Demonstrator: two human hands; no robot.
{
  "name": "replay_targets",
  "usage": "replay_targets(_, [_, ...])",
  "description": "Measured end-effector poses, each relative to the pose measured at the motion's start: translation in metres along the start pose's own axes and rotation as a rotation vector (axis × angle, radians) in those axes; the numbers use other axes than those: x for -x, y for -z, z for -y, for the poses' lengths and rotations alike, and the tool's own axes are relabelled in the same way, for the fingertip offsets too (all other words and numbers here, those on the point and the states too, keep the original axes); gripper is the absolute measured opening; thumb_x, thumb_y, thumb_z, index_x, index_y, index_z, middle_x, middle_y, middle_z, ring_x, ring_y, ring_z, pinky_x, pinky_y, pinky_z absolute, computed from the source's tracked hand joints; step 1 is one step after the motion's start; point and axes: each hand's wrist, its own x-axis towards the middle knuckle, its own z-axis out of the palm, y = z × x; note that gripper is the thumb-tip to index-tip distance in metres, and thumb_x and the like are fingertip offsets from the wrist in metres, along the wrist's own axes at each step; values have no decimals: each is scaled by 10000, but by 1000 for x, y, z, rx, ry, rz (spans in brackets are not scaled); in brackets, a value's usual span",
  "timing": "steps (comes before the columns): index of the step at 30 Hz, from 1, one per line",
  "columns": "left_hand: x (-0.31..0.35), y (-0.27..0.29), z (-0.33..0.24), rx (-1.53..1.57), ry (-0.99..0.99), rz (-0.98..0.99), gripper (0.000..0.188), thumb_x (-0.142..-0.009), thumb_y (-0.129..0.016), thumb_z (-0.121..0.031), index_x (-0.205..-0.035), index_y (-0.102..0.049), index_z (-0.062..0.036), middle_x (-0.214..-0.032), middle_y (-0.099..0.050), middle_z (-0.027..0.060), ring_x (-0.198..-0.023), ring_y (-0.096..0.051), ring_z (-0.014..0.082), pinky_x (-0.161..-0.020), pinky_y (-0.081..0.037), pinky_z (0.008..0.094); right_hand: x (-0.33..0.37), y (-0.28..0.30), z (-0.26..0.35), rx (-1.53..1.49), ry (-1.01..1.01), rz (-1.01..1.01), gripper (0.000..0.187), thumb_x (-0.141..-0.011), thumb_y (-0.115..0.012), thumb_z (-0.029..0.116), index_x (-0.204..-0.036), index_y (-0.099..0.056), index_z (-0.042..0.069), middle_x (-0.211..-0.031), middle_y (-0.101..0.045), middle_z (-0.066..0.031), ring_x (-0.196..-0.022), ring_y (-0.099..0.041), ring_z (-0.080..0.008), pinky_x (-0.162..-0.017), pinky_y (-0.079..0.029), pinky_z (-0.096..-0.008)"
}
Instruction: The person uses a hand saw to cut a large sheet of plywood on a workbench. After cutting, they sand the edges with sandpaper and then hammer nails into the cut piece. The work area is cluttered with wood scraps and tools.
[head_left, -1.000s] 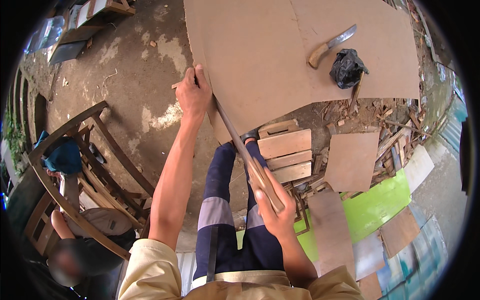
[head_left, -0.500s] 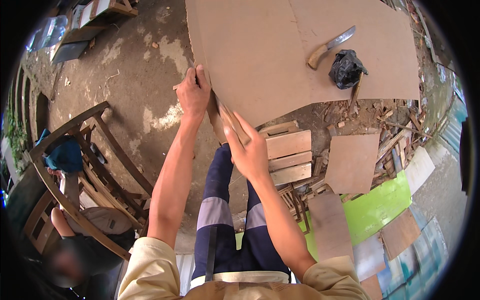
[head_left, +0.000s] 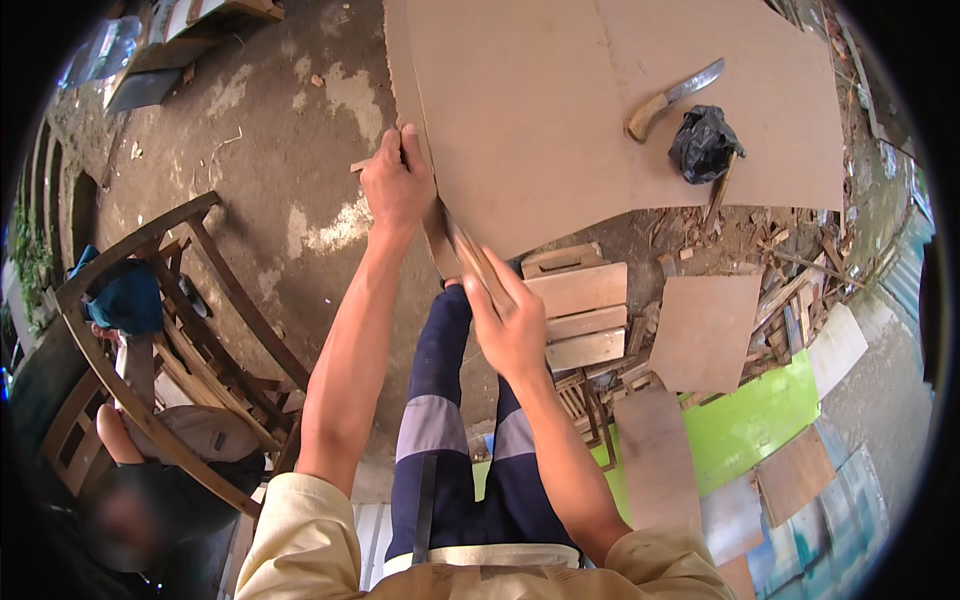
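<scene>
Here are the right hand's fingers (head_left: 482, 285), curled firmly round the near end of a long, narrow brown wooden piece (head_left: 463, 245), thumb and forefinger lying along it; that right hand (head_left: 508, 325) sits just above the knees. The piece slants up and left toward the left hand (head_left: 397, 182), which is closed in a tight fist, thumb and forefinger uppermost, though what lies inside that grip is mostly hidden; a short pale wooden end (head_left: 359, 166) pokes out to its left. Both hands work right at the left edge of a large flat brown sheet (head_left: 520, 110), whose lower edge angles away to the right. Well in from that edge rests a broad steel knife with a wooden handle (head_left: 675, 98), just beside a crumpled black plastic bag (head_left: 706, 145). Below the sheet, near the right hand, stands a pale slatted wooden stool (head_left: 578, 310). Out left, a patchy brown earth floor (head_left: 260, 150) spreads between the left forearm and a curved dark wooden frame (head_left: 175, 405), leaving that elbow room sideways.
</scene>
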Motion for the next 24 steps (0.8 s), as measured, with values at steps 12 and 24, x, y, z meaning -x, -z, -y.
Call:
replay_targets(12, [50, 4, -17, -78, 206, 122, 450, -1077, -510, -357, -843, -602, 17, -646, -601, 236, -578, -586, 393, -577, -460, 469, -25, -3, -12, -149, -212, 89, 567, -981, -673, 337, -1368, -591, -70, -1185, -719, -243, -1078, -712, -287, -947, -536, -360])
replay_targets(24, [58, 13, -11, 14, 317, 130, 462, -1075, -509, -344, -827, -602, 35, -696, -614, 260, -575, -548, 382, -596, -451, 461, 42, 43, 41, -133, -327, 93, 500, -977, -690, 213, -1369, -579, -78, -1191, -723, -238, -1068, -735, -320, -887, -568, -363])
